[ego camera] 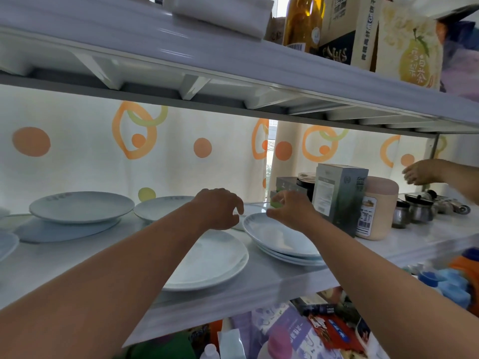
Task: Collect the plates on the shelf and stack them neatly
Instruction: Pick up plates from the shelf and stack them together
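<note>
I'm in the gathering step. My left grip (220,208) hangs loosely curled and empty. My right grip (290,209) is at the far rim of the stack of round white ceramic plates (282,237) beneath it; I cannot tell if it pinches. Next, the white two-plate pile (207,257) under the left grip needs a squared landing on that stack.

Grey box (337,198), pink jar (379,203), spotted curtain (103,156).

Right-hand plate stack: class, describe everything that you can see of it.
The stack holds about three shallow, glossy, pale plates, ceramic by the look, nested slightly off-centre. The top one bears a faint grey pattern at its left rim. It lies flat on the white shelf, in front of a grey box. The right hand is at its far rim; whether it grips the plate is unclear. The forearm hides its right edge.
</note>
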Available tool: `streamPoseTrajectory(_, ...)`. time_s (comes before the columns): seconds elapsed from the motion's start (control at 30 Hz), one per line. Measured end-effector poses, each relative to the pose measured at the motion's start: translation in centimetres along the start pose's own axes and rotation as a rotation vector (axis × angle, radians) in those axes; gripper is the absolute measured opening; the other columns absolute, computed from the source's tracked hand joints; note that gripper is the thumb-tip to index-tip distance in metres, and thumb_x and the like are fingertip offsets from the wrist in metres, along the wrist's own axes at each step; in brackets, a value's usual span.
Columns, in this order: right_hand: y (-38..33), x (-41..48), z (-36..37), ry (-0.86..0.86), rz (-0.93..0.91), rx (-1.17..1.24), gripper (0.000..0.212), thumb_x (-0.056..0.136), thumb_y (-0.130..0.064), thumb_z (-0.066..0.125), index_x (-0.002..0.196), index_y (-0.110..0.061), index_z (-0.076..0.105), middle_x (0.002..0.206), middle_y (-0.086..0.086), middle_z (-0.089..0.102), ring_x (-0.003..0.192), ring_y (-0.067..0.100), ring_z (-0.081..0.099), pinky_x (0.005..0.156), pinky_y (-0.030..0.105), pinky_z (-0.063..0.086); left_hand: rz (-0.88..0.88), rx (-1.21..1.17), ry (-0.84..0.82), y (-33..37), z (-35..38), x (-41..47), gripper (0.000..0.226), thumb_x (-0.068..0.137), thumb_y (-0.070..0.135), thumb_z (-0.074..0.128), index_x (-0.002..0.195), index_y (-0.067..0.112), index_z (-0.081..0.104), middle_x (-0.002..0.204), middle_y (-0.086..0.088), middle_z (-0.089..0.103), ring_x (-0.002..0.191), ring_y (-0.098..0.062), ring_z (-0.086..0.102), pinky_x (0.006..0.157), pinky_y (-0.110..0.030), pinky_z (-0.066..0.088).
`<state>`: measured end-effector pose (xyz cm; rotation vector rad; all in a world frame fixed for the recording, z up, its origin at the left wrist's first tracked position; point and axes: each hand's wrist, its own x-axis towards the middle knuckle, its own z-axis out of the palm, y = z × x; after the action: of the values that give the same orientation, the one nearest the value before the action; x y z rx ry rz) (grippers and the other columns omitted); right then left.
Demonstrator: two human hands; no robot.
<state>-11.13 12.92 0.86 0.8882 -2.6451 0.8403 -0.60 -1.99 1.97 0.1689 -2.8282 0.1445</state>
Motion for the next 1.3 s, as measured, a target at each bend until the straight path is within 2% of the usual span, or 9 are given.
streamPoseTrajectory(0.07,-1.1,1.0,0.6,-0.032,-0.045,-0.052,0.048,0.078,-0.031,0.067,0.121,-0.011,0.057,0.126,0.01,0.059,0.11,0.023,0.056,0.083,0.024,0.042,-0.021,0.012,-0.002,-0.9,0.0,0.2,0.032,0.092,0.034,0.047,0.122,0.035,0.059,0.133,0.003,0.057,0.125,-0.017,0.05,0.1,-0.033,0.038)
streamPoseTrajectory(0.2,-3.6,2.7,2.5,-0.118,-0.143,-0.198,0.059,0.077,-0.028,0.068,0.13,-0.011,0.05,0.132,0.009,0.056,0.117,0.023,0.053,0.095,0.029,0.043,-0.056,0.026,0.002,-2.7,0.2,0.7,0.031,0.091,0.034,0.048,0.12,0.036,0.059,0.133,0.003,0.057,0.124,-0.018,0.05,0.098,-0.032,0.038)
streamPoseTrajectory(0.27,-4.6,3.7,3.7,-0.165,-0.183,-0.264,0.061,0.076,-0.027,0.068,0.132,-0.011,0.049,0.129,0.008,0.057,0.114,0.023,0.054,0.088,0.027,0.043,-0.076,0.023,-0.003,-3.5,0.3,0.9,0.03,0.091,0.035,0.049,0.12,0.036,0.059,0.132,0.004,0.057,0.123,-0.017,0.051,0.096,-0.032,0.038)
streamPoseTrajectory(0.33,-5.4,4.9,5.2,-0.212,-0.195,-0.307,0.059,0.076,-0.025,0.069,0.13,-0.011,0.05,0.123,0.009,0.059,0.107,0.023,0.057,0.083,0.026,0.045,-0.09,0.027,-0.016,-4.1,0.3,1.3,0.031,0.091,0.036,0.049,0.121,0.036,0.059,0.132,0.004,0.057,0.123,-0.018,0.052,0.096,-0.032,0.038)
streamPoseTrajectory(0.47,-6.3,7.1,7.7,-0.325,-0.202,-0.502,0.061,0.074,-0.023,0.071,0.13,-0.011,0.05,0.123,0.009,0.057,0.11,0.024,0.056,0.094,0.034,0.05,-0.12,0.015,-0.044,-4.9,0.7,2.0,0.033,0.091,0.034,0.048,0.123,0.036,0.057,0.133,0.005,0.056,0.124,-0.019,0.051,0.096,-0.032,0.038)
streamPoseTrajectory(0.6,-6.3,8.6,9.3,-0.448,-0.176,-0.709,0.072,0.069,-0.028,0.076,0.133,-0.014,0.046,0.126,0.007,0.056,0.113,0.024,0.055,0.096,0.035,0.049,-0.126,-0.001,-0.044,-5.2,1.4,2.5,0.033,0.09,0.028,0.048,0.12,0.031,0.06,0.125,0.001,0.061,0.117,-0.021,0.055,0.089,-0.031,0.037)
streamPoseTrajectory(1.0,-6.4,9.0,10.4,-0.457,-0.148,-0.725,0.054,0.081,-0.02,0.064,0.13,-0.012,0.046,0.12,0.01,0.056,0.1,0.025,0.054,0.088,0.031,0.047,-0.118,-0.03,-0.039,-5.3,2.8,3.1,0.031,0.088,0.026,0.048,0.116,0.027,0.062,0.121,0.001,0.063,0.112,-0.022,0.057,0.08,-0.029,0.033)
streamPoseTrajectory(1.13,-6.9,8.8,10.3,-0.42,-0.123,-0.671,0.041,0.083,-0.011,0.058,0.123,-0.009,0.052,0.093,0.009,0.051,0.091,0.025,0.05,0.086,0.033,0.047,-0.117,-0.024,-0.04,-5.6,2.5,3.0,0.031,0.09,0.028,0.048,0.117,0.027,0.062,0.121,0.0,0.063,0.113,-0.022,0.057,0.08,-0.03,0.034)
streamPoseTrajectory(1.3,-6.8,8.9,11.1,-0.3,-0.071,-0.618,0.041,0.081,-0.009,0.058,0.122,-0.011,0.053,0.118,0.01,0.057,0.112,0.028,0.055,0.091,0.035,0.05,-0.107,-0.034,-0.02,-5.8,1.9,2.8,0.031,0.089,0.027,0.048,0.116,0.026,0.062,0.12,0.0,0.064,0.113,-0.021,0.058,0.08,-0.03,0.035)
